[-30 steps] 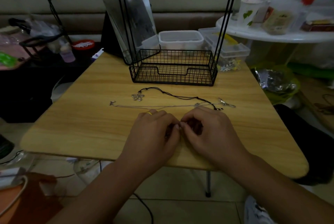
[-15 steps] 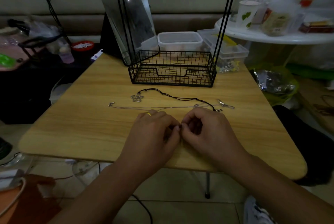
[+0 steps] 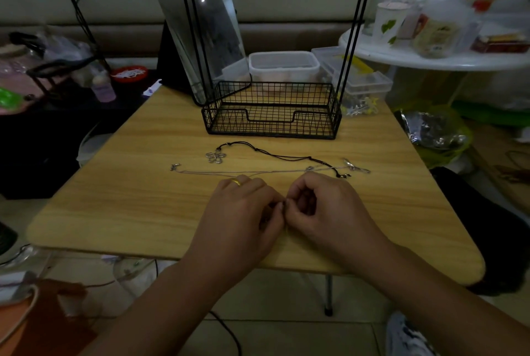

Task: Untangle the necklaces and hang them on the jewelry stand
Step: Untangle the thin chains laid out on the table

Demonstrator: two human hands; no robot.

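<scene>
Silver chain (image 3: 258,173): left hand (image 3: 243,212) and right hand (image 3: 327,212) pinch it; no writing legible.

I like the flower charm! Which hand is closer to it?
Left. The left hand lies just in front of the flower charm; the right hand is in front too, but further off to the right.

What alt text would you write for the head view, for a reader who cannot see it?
Two hands, left hand and right hand, pinch a small tangle together on a wooden table. Beyond them lie a black cord necklace, a thin chain and a wire jewelry stand.
</scene>
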